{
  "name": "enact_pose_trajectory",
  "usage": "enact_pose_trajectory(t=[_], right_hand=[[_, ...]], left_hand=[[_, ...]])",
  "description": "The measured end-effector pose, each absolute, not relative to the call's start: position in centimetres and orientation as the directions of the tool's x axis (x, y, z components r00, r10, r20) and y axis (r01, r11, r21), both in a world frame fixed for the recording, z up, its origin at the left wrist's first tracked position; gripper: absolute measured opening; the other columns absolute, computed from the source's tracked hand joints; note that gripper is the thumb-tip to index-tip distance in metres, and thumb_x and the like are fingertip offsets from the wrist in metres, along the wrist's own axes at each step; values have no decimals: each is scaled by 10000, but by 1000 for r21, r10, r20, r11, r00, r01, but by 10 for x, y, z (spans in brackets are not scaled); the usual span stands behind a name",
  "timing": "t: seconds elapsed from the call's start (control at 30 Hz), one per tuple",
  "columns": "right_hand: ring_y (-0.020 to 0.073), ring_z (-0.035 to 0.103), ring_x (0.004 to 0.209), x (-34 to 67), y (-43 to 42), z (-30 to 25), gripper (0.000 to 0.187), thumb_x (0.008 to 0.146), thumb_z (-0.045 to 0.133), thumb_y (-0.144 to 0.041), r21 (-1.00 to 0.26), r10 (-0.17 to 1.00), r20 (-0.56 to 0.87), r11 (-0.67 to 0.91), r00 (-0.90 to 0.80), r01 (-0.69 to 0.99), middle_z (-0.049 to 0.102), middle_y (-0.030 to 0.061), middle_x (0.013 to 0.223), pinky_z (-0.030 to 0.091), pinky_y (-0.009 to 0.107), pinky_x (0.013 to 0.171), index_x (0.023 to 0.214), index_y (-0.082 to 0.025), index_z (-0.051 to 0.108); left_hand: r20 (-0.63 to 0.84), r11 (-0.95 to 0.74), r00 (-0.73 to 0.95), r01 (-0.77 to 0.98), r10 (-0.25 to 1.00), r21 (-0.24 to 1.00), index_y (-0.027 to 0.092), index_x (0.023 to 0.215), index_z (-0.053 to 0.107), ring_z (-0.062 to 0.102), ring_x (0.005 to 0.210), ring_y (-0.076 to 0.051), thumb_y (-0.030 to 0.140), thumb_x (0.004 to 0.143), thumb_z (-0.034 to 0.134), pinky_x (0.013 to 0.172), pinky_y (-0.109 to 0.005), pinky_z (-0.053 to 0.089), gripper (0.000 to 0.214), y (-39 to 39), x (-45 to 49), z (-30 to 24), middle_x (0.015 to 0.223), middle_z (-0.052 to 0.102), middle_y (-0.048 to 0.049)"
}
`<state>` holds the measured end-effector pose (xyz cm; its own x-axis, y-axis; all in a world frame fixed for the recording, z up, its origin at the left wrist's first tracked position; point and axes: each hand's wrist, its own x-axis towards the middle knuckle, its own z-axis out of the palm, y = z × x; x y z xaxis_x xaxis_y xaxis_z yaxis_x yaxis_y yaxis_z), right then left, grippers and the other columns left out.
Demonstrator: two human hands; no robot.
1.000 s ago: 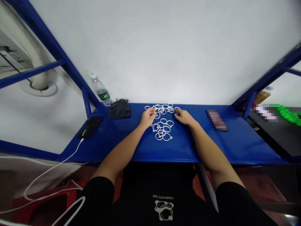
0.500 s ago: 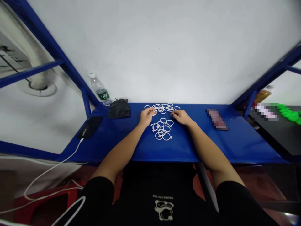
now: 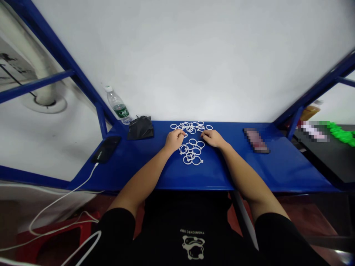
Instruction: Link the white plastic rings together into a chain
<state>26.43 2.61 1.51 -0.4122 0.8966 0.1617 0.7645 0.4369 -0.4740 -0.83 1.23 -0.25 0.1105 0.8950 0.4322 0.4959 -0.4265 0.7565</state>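
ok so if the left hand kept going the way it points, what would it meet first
Probably the far cluster of white rings just beyond the left hand; its fingertips look about at the cluster's edge, though contact is unclear.

Two hands are on the worktop [image 3: 249, 170]: left hand [image 3: 174, 140] and right hand [image 3: 212, 138]. The rings [image 3: 192, 153] number well over a dozen and overlap too much for an exact count. They lie in two clusters, one beyond the fingers and one nearer. Left of the fingers are one bottle [image 3: 118, 105], one pouch [image 3: 141, 128] and one phone [image 3: 107, 149]. Right of them is one blurred flat thing [image 3: 255, 140].
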Motion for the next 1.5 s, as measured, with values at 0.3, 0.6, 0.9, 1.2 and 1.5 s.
enact_pose_trajectory(t=[0.3, 0.6, 0.9, 1.2, 1.5], right_hand=[[201, 664, 798, 262, 26, 13, 276, 892, 502, -262, -418, 893, 175, 449, -415, 790, 785, 45, 882, 438, 274, 727, 891, -200, 771], [213, 691, 839, 263, 28, 16, 348, 918, 443, -215, -359, 899, 200, 437, -390, 825, 793, 54, 920, 449, 294, 765, 804, -195, 771], [204, 699, 803, 246, 16, 19, 411, 882, 480, -124, -463, 848, 182, 520, -497, 718, 803, 37, 908, 484, 285, 766, 1233, -184, 685], [214, 685, 884, 247, 12, 22, 378, 893, 602, -252, -421, 830, 274, 558, -486, 716, 769, 73, 1079, 518, 314, 822, 1256, -184, 681], [291, 684, 1111, 287, 34, 11, 398, 966, 555, -283, -266, 986, 157, 90, -48, 960, 670, 136, 1319, 542, 375, 947, 1332, -216, 695]], left_hand=[[411, -456, 211, 542, 887, 706, 199, 924, 732, 693, 771, -167, 70, 863, 504, 772, -277, 521, 270, 10, -8, 0, 828, 765, -2], [449, -618, 432, 446, 782, 647, 204, 886, 765, 725, 906, -169, 257, 991, 560, 847, -293, 550, 237, 2, -4, 1, 980, 786, -35], [288, -261, 122, 816, 950, 516, 254, 1301, 711, 687, 1194, -277, 269, 986, 650, 961, -356, 569, 321, 17, -16, -3, 1406, 645, -91], [242, -274, 179, 849, 954, 452, 235, 1008, 774, 708, 1113, -250, 311, 979, 665, 908, -340, 580, 137, 17, -14, -6, 1292, 667, -82], [372, -279, -9, 645, 928, 712, 219, 807, 648, 738, 941, -199, 288, 945, 670, 855, -303, 547, 156, 22, -13, -6, 1149, 782, -64]])
